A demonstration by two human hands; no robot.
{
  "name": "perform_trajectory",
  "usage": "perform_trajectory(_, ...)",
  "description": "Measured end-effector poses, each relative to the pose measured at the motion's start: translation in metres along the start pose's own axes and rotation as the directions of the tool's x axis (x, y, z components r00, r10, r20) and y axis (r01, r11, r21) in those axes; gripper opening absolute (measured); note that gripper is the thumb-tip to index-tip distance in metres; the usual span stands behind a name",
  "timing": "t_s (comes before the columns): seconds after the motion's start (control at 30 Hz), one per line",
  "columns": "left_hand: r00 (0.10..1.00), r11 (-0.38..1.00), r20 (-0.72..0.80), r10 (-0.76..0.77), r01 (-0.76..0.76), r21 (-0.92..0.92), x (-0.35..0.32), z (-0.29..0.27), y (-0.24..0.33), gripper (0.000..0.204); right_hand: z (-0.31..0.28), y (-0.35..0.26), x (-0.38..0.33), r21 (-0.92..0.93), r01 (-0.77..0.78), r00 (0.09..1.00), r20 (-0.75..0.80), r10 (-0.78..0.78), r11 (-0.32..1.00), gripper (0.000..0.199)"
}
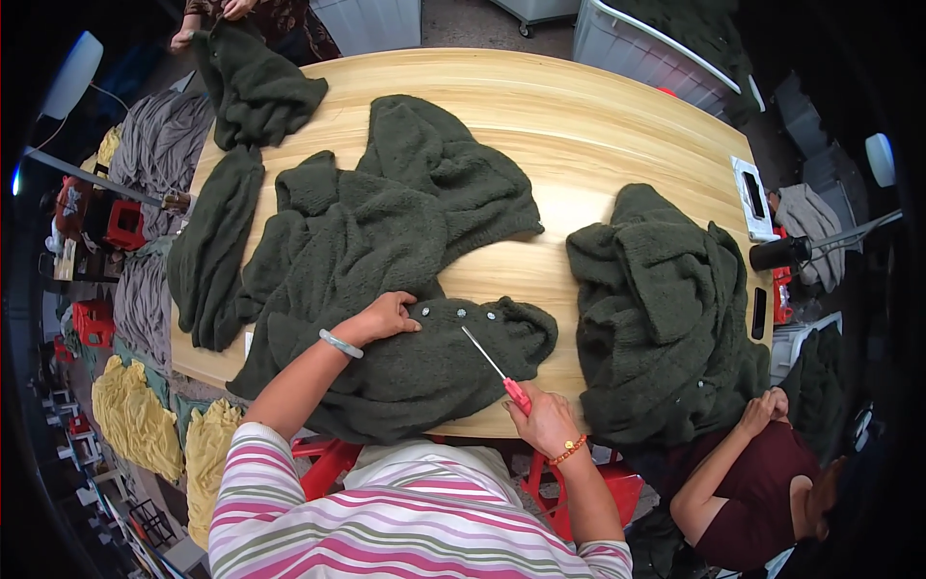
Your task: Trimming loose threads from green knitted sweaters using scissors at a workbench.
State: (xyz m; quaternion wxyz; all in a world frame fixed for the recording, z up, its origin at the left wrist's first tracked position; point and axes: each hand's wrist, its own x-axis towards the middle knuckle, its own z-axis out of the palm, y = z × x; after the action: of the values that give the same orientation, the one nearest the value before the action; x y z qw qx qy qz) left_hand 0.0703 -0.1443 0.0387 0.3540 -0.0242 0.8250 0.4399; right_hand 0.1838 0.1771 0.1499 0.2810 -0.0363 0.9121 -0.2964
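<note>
A dark green fuzzy knit cardigan (405, 367) lies bunched in front of me, a row of shiny round buttons (461, 313) along its edge. Just left of those buttons my left hand (388, 316) pinches the knit, fingers closed on it. My right hand (547, 422) is wrapped round the red handle of a tool with a thin metal shaft (494, 362). The shaft's tip points up and left, close below the middle button. Whether it touches the knit, and the exact shape of the tip, I cannot tell.
More dark green knitwear (666, 299) is heaped on the wooden table (579, 106). Co-workers' hands show at the far left (236, 10) and lower right (767, 410). Phones (759, 314) and a lamp arm (849, 246) line the right edge. Red stools (323, 463) stand below.
</note>
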Motion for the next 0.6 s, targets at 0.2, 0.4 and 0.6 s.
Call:
perform_trajectory(0.2,0.998,0.974,0.064,-0.025,0.039,-0.223,-0.005,0.003,0.009,0.039,0.007,-0.006,-0.002,-0.002,0.027,0.999,-0.017,-0.027,1.000,0.023)
perform_trajectory(0.4,0.993,0.973,0.015,0.120,-0.115,-0.198,0.011,0.014,0.004,0.023,0.012,-0.014,0.003,-0.022,0.028,1.000,-0.003,-0.028,0.999,0.022)
perform_trajectory(0.6,0.948,0.951,-0.076,0.308,-0.305,0.043,-0.004,0.014,0.016,0.017,0.010,-0.018,-0.001,-0.055,0.013,0.999,0.043,-0.010,0.998,0.022)
